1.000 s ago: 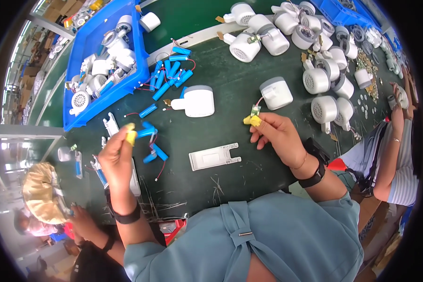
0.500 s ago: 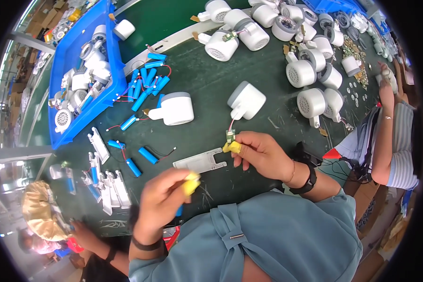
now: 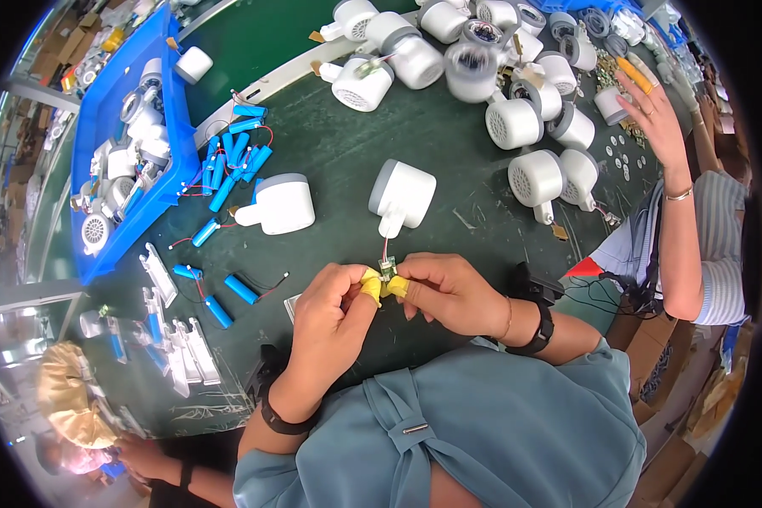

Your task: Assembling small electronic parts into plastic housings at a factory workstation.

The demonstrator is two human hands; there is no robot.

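Observation:
A small green circuit board [image 3: 388, 268] is pinched between my two hands. My left hand [image 3: 330, 317] is closed, its yellow-covered thumb and fingertip at the board's left edge. On the other side, my right hand [image 3: 457, 292] grips the board with yellow-covered fingertips. Red and white wires run from the board to a white fan-like housing [image 3: 413, 196] with a grey rim, lying just beyond my hands. The flat white plastic piece [image 3: 291, 307] shows only an edge beside my left hand, which hides most of it.
Blue cylindrical batteries [image 3: 240, 289] with wires lie at left, near white plastic strips [image 3: 196, 351]. Another white housing [image 3: 286, 205] sits left of centre. A blue bin [image 3: 186, 161] holds more, and several crowd the far right. A co-worker's hand [image 3: 659, 118] reaches over small parts there.
My left hand has moved up and right to meet my right hand at the circuit board. The view has shifted, so the scene sits further left. A co-worker's hand has reached in at far right.

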